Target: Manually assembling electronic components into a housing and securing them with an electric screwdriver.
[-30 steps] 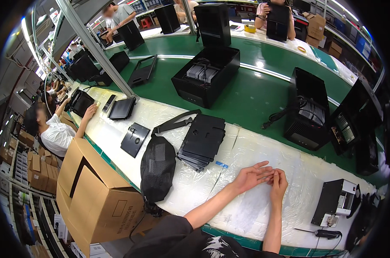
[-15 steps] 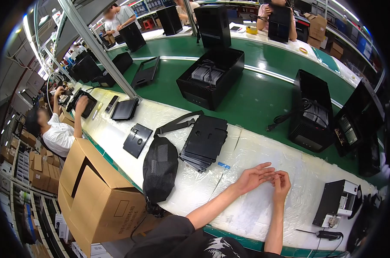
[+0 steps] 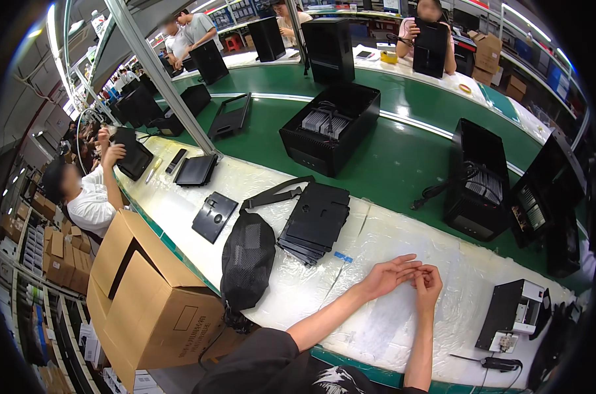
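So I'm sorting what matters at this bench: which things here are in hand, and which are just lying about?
In hand:
- left hand, open, fingers meeting the right hand
- whatever small thing sits between the fingers, too small to tell
- plastic-covered bench under both hands

Lying about:
- stack of black panels
- black mesh bag
- cardboard box
- small black-and-white device

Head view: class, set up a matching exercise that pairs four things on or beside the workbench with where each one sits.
Things:
1. black mesh bag
2. stack of black panels
3. cardboard box
4. small black-and-white device

Places:
A. far right of the bench
B. below the bench's near edge, at the left
C. hanging over the bench's near edge
D. middle of the bench, right of the bag

Pairs: 1-C, 2-D, 3-B, 4-A
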`<action>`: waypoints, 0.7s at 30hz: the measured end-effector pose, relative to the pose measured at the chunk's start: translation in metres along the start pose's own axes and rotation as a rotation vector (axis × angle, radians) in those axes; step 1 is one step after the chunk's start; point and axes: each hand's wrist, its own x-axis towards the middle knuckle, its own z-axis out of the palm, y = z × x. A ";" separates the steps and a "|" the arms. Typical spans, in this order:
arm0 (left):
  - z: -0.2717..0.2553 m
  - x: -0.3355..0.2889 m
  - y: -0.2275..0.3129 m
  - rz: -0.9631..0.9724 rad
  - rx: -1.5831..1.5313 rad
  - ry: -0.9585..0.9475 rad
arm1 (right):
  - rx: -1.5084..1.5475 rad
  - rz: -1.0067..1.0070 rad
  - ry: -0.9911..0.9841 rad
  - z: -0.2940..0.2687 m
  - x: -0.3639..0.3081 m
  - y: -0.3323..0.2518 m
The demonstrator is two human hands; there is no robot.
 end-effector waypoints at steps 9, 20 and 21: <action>0.008 -0.004 0.010 0.012 -0.025 0.090 | 0.060 0.057 0.002 0.009 0.006 -0.007; 0.019 -0.006 0.033 -0.006 -0.107 0.099 | -0.039 0.053 0.005 0.027 0.015 -0.019; 0.021 -0.007 0.034 -0.005 -0.104 0.121 | -0.026 0.069 -0.001 0.027 0.017 -0.018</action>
